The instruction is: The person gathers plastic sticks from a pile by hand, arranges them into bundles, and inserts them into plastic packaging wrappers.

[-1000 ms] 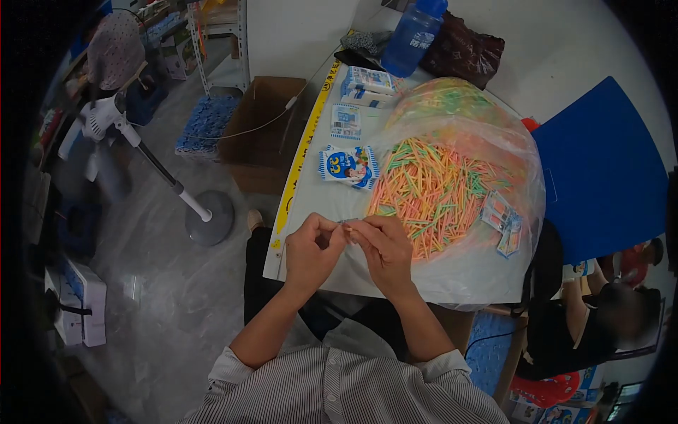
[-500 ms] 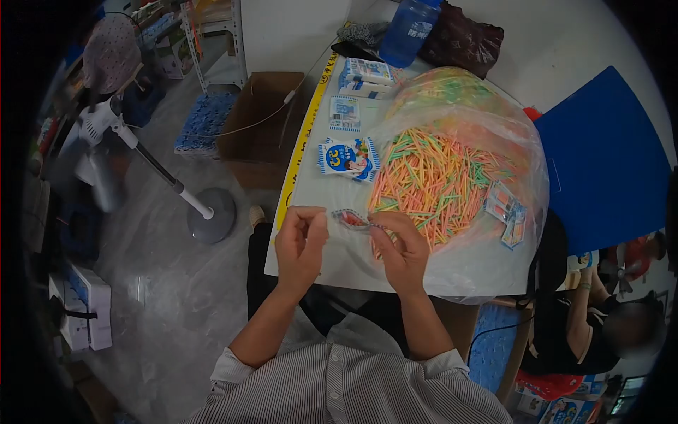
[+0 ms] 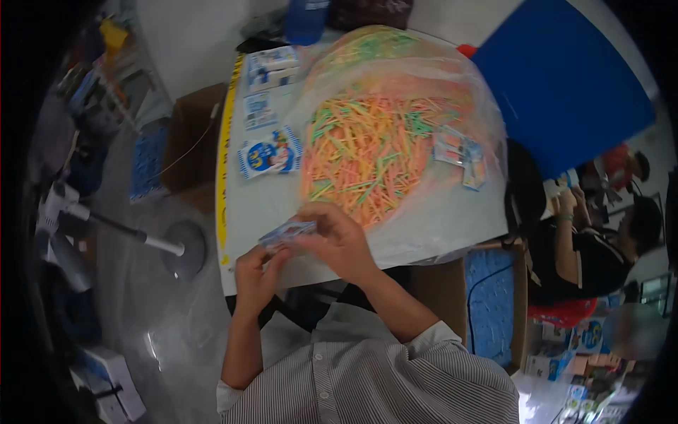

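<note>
A small blue-and-white packet [image 3: 288,232], blurred, is held over the table's front part. My left hand [image 3: 257,274] pinches its lower left side. At its right end my right hand [image 3: 337,242] has its fingers closed on the same packet. Beyond the hands, thin pink, yellow and green sticks [image 3: 367,155] fill a clear plastic bag [image 3: 487,134]. Small packets [image 3: 460,157] lie on the bag's right part. To the left of the sticks is a blue-and-white packet with a round logo [image 3: 270,152], and behind it are a flat packet [image 3: 259,110] and stacked packets [image 3: 272,68].
The white table [image 3: 240,205] has yellow tape on its left edge. A blue bottle [image 3: 306,21] and a dark bag [image 3: 371,13] stand at the back. Cardboard boxes [image 3: 194,152] flank the table. A blue panel [image 3: 558,85] and another person [image 3: 583,258] are at the right.
The view has swung right, shifting the table left in the frame. My left hand, which was off the opened packet half a second ago, now grips it, and the packet is tilted.
</note>
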Available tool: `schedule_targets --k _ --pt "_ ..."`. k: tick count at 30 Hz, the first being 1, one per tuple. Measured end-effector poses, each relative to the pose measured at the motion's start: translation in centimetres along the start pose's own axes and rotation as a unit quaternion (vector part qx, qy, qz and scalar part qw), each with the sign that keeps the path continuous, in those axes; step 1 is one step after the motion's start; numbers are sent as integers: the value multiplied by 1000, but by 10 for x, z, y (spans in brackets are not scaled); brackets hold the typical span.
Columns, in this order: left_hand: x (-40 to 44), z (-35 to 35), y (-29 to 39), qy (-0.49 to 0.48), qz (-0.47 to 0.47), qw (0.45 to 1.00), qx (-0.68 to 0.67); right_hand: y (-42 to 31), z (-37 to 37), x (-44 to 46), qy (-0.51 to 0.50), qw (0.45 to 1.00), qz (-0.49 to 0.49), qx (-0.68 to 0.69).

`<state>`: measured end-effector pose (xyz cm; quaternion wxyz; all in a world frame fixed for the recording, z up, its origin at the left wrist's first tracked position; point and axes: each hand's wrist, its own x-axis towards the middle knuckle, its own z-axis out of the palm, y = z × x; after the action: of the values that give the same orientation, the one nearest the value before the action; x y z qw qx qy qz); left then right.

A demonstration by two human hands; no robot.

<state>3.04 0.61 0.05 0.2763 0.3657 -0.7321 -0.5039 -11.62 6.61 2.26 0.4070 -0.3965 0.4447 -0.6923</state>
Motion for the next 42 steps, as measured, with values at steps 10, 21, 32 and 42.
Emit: schedule_targets --k 10,21,32,42 --pt "3 7 -8 -12 51 984 -172 -53 -153 -4 210 955 -51 -205" --pt "3 17 0 -27 31 991 -126 -86 -346 13 230 766 53 -598" --pt "-34 -37 134 -240 359 755 -493 -56 -169 2 85 777 -175 -599" --pt "-42 -45 134 -283 367 707 -535 -27 -100 37 -118 773 -128 -610"
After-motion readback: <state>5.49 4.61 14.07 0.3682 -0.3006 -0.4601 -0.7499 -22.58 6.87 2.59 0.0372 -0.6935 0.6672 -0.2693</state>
